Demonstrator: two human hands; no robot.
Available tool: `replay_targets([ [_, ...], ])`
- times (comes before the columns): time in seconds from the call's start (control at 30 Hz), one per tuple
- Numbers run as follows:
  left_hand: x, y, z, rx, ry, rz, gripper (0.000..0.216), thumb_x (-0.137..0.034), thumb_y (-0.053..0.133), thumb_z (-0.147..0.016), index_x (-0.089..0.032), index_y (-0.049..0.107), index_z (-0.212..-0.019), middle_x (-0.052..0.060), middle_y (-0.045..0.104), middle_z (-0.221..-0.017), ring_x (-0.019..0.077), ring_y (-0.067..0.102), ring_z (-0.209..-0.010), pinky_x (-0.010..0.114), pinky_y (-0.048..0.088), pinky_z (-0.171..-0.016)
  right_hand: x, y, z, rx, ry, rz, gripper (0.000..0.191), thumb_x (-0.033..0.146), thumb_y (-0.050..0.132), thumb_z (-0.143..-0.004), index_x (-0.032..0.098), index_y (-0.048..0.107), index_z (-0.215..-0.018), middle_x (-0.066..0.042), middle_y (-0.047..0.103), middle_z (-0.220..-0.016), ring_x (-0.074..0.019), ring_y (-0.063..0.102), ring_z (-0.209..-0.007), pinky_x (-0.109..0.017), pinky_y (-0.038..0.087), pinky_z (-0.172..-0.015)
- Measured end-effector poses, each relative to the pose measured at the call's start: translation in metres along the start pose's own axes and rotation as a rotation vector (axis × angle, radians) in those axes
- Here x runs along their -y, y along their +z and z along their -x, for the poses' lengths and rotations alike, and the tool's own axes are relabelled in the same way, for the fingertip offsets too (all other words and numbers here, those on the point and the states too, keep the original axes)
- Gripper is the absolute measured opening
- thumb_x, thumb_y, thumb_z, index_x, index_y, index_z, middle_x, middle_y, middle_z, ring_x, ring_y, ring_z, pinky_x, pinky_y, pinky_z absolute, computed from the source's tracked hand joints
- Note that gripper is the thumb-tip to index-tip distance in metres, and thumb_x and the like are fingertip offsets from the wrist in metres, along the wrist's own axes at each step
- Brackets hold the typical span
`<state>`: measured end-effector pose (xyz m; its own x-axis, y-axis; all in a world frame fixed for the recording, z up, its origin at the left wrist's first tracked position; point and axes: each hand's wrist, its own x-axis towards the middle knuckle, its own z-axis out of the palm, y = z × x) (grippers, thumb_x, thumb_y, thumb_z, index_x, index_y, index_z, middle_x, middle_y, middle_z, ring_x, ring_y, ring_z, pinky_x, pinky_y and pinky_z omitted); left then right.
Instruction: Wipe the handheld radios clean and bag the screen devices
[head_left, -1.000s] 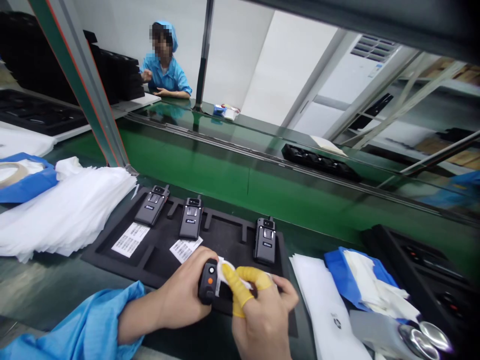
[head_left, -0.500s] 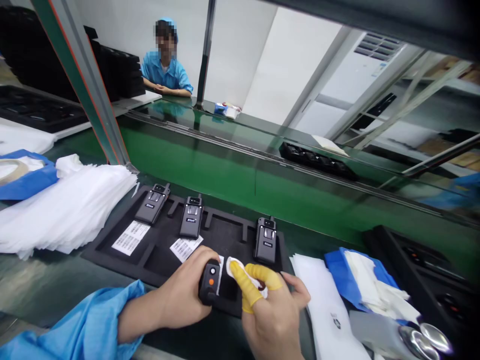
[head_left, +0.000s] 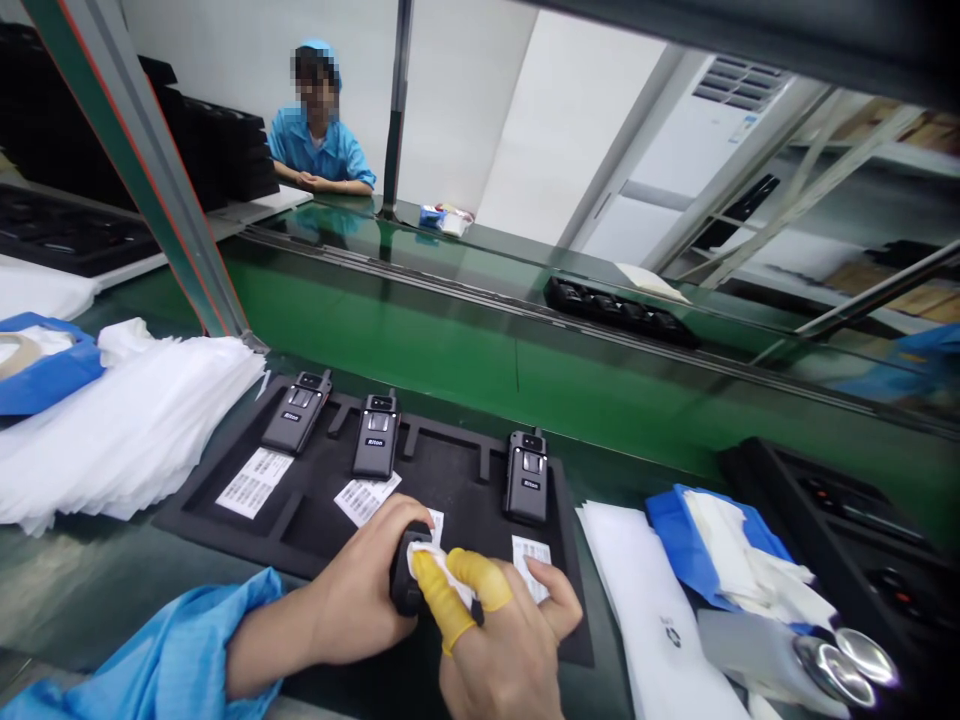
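Radio (head_left: 403,580), black, round-edged, sits clasped in left grip (head_left: 360,595); right grip (head_left: 502,625) pinches white cloth (head_left: 445,567).

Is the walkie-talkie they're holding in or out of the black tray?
Out. The left hand grips the walkie-talkie above the tray; the right hand holds white cloth on its end.

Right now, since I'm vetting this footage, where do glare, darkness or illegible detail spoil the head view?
In the head view throughout: bright highlights on the metal bottle cap; blue reflections on the glossy far bench; a dark upper right corner; fine print on the leftmost white label too small to read.
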<state>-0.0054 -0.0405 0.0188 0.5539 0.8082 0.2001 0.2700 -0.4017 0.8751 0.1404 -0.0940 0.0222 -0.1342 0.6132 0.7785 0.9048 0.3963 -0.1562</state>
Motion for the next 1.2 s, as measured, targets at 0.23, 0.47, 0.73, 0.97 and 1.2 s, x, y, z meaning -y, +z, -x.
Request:
replay_targets([
  [0.23, -0.003, -0.002, 0.0, 0.007, -0.007, -0.025, 0.062, 0.002, 0.044, -0.047, -0.023, 0.041, -0.103, 0.004, 0.049, -0.102, 0.0222, 0.051, -0.097, 0.038, 0.043, -0.087, -0.027, -0.01, 0.015, 0.085, -0.034, 0.115, 0.038, 0.002, 0.042, -0.079, 0.026, 0.065, -0.099, -0.002, 0.06, -0.088, -0.0133, 0.054, -0.078, -0.037, 0.026, -0.086],
  [0.47, -0.006, -0.003, -0.002, 0.005, 0.027, -0.028, 0.067, 0.004, 0.042, -0.046, -0.023, 0.04, -0.106, 0.004, 0.048, -0.103, 0.0208, 0.05, -0.097, 0.036, 0.043, -0.087, -0.031, -0.005, 0.034, 0.062, 0.081, 0.072, 0.039, 0.002, 0.042, -0.077, 0.025, 0.063, -0.1, -0.003, 0.058, -0.091, -0.0147, 0.054, -0.08, -0.039, 0.029, -0.085],
  [0.73, -0.005, 0.001, 0.0, -0.005, 0.052, -0.049, 0.066, 0.003, 0.042, -0.047, -0.023, 0.04, -0.108, 0.005, 0.048, -0.105, 0.0218, 0.051, -0.101, 0.038, 0.043, -0.09, -0.019, 0.002, 0.029, -0.021, 0.161, -0.031, 0.041, 0.002, 0.042, -0.076, 0.027, 0.063, -0.102, -0.003, 0.059, -0.089, -0.0149, 0.055, -0.079, -0.042, 0.029, -0.085],
  [0.97, -0.005, 0.0, -0.002, -0.017, 0.03, -0.161, 0.059, -0.001, 0.043, -0.053, -0.024, 0.042, -0.107, 0.005, 0.053, -0.107, 0.0228, 0.056, -0.103, 0.037, 0.047, -0.089, -0.011, -0.005, 0.0, -0.027, 0.121, -0.001, 0.038, 0.005, 0.043, -0.077, 0.027, 0.067, -0.095, -0.001, 0.06, -0.082, -0.0128, 0.051, -0.071, -0.038, 0.028, -0.084],
  [1.2, 0.028, 0.003, -0.006, -0.109, -0.015, -0.236, 0.048, -0.02, 0.049, -0.068, -0.033, 0.043, -0.114, 0.001, 0.052, -0.115, 0.0316, 0.053, -0.11, 0.05, 0.042, -0.095, -0.164, -0.087, 0.028, 0.036, 0.528, 0.833, 0.023, 0.007, 0.043, -0.072, 0.015, 0.062, -0.062, -0.004, 0.052, -0.07, -0.0153, 0.042, -0.068, -0.037, 0.023, -0.074],
])
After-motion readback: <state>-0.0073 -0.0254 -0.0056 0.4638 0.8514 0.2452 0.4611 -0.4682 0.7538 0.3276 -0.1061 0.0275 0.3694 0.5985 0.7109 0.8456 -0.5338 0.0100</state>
